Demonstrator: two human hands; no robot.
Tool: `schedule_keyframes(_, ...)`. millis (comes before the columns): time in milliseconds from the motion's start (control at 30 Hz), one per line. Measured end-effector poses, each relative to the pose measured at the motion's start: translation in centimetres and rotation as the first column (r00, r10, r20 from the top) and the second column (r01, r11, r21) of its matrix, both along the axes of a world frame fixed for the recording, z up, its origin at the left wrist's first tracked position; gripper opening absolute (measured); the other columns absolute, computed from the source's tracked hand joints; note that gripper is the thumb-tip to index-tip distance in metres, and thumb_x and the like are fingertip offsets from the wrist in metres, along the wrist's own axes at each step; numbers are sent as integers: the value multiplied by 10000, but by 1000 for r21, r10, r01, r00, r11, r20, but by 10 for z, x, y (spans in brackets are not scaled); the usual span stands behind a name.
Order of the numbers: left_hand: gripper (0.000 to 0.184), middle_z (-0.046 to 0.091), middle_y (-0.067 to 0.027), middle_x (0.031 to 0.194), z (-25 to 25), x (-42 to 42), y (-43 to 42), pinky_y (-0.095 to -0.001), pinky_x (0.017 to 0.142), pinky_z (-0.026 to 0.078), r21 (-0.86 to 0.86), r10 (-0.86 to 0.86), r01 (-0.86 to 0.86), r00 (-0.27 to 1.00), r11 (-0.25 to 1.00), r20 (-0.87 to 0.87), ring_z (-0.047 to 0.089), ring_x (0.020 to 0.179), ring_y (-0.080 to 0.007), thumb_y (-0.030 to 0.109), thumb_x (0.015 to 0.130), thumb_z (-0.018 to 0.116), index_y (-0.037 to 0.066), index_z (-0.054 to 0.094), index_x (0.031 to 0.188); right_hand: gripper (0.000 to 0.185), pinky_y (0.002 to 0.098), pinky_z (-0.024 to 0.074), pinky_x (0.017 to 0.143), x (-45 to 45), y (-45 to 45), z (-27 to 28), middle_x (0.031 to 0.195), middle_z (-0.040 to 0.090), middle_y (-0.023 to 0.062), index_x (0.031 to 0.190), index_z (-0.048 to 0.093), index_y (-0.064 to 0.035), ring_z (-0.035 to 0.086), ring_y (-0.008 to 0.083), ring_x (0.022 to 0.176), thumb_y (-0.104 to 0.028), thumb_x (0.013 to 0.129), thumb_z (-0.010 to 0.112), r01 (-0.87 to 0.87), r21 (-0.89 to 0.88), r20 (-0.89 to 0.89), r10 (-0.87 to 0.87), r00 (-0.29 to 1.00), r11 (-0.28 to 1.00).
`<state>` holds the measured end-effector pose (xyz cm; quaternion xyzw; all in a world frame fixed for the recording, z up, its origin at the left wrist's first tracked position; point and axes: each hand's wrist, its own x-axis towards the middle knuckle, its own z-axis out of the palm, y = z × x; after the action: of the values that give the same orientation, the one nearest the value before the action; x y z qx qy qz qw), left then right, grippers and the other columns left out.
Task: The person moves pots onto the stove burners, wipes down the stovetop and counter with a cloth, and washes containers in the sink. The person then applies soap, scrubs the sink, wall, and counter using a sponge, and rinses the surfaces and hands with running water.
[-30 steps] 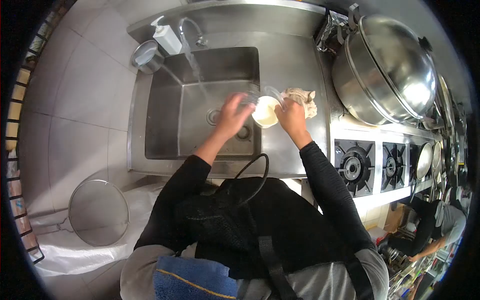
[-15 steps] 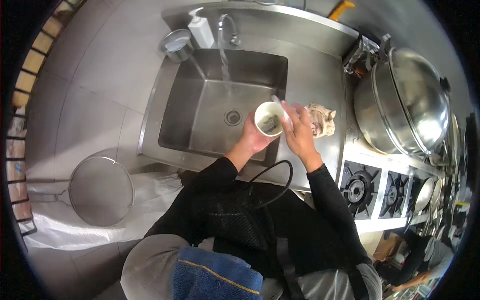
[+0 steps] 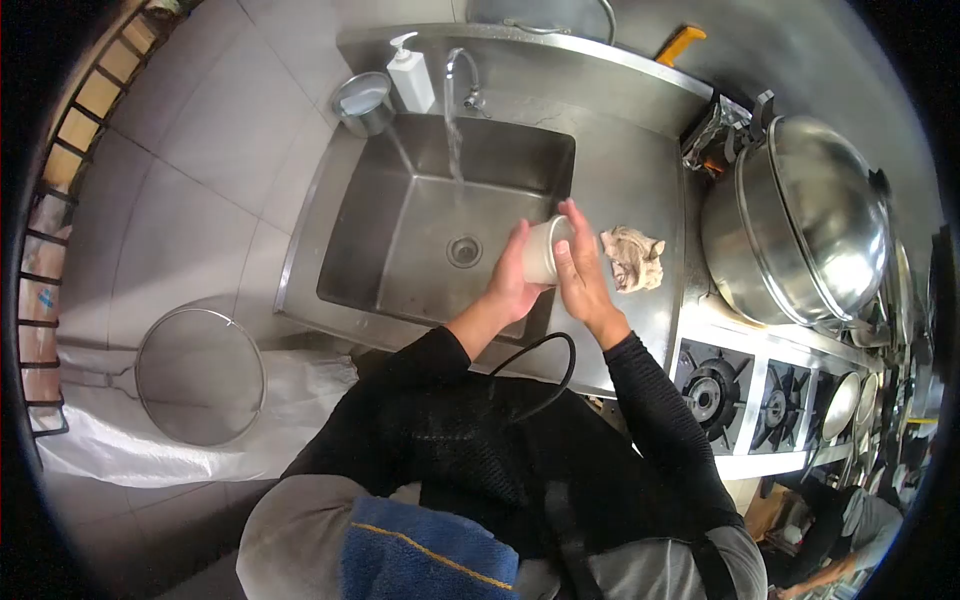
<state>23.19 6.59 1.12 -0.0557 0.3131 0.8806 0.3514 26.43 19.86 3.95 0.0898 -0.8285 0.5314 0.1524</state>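
Nearest the camera, a blue towel (image 3: pixel 430 550) lies over the grey clothing at the bottom edge, which cuts off part of it. A black cable (image 3: pixel 572 362) loops in front of the dark apron, its lower end lost against the cloth.

Beyond, over the sink's right edge, the left hand (image 3: pixel 512 278) is curled round the side of a pale cup (image 3: pixel 540 252), its fingers partly out of sight behind. The cup is tilted, its rim end towards the right hand (image 3: pixel 584 278). That hand is open, fingers nearly straight, laid against the rim end; it seems to have a clear lid under it, though the palm hides too much to be sure. The cup's contents are hidden.

Right of the hands, a crumpled cloth (image 3: pixel 633 260) rests on the steel counter (image 3: pixel 625 170). Left of them is the sink (image 3: pixel 400 230), its drain (image 3: pixel 464 252) in view. At its far side, water runs from the faucet (image 3: pixel 449 80), beside a white pump bottle (image 3: pixel 411 82) and a metal container (image 3: pixel 366 108) whose contents are unclear. Far off at the lower right, another person (image 3: pixel 865 525) is small, blurred and cut by the lens edge.
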Motion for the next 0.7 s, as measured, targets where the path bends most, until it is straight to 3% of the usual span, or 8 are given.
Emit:
schedule_keyframes(100,446,574,-65,1214,3,4,7,-407,937,466,-9,234,-237,964,971,-125,574,1129,-209,483,1010,484,144,465,1300,590,439,278,1142,-1,-6,6,1496,367,232,1434,427,-46,355,383,1384,-481,1052,309,14,95,-19,-12,1000,995)
schedule_keyframes(167,350,552,-58,1158,9,6,4,-349,899,485,-27,332,-355,897,935,-290,576,1093,-184,390,1008,544,159,444,1252,638,418,256,1158,0,-17,15,1501,362,226,1476,360,-10,337,362,1401,-488,1060,282,58,-121,101,-46,994,991)
schedule_keyframes(267,375,583,-52,1137,20,2,-13,-357,889,496,-92,349,-389,891,917,-290,611,1039,-183,410,974,590,193,464,1252,687,367,153,1205,3,-24,23,1609,196,145,1576,107,-47,185,254,1488,-472,1070,291,-160,-515,145,270,952,842)
schedule_keyframes(333,411,592,-32,1175,53,-10,-37,-371,930,500,239,353,-309,920,921,-170,613,1099,-179,464,978,577,256,430,1301,779,432,234,1189,5,-20,46,1611,162,170,1555,157,-35,193,315,1486,-412,998,551,-251,-410,-52,252,966,877)
schedule_keyframes(400,488,562,-35,1285,94,-3,-51,-398,1027,446,177,511,-480,797,859,-322,555,1213,-191,502,1018,462,177,419,1380,897,445,286,1160,-5,-32,45,1562,260,134,1528,205,-63,305,318,1437,-287,862,763,-359,-509,-262,257,930,782)
schedule_keyframes(500,691,372,-62,1507,147,17,-73,-424,1127,321,113,496,-555,612,824,-615,374,1392,-220,578,1003,420,199,206,1540,650,397,373,1082,-4,-72,127,1342,428,103,1370,346,-65,443,238,1269,-132,851,732,-411,-399,-314,298,901,820)
schedule_keyframes(600,939,208,-60,1620,238,75,-125,-503,1177,169,232,570,-567,542,790,-617,250,1460,-241,759,911,374,246,-12,1595,614,356,480,946,-23,-107,230,1249,458,94,1312,367,-61,528,207,1147,-60,830,748,-536,-355,-568,279,774,766)
schedule_keyframes(700,839,317,-115,1566,237,106,-158,-467,1160,249,178,552,-646,438,742,-710,322,1428,-261,681,959,385,207,95,1588,608,356,488,952,-35,-164,349,1222,474,100,1282,380,-39,534,200,1151,-3,817,770,-729,-215,-644,467,606,650)
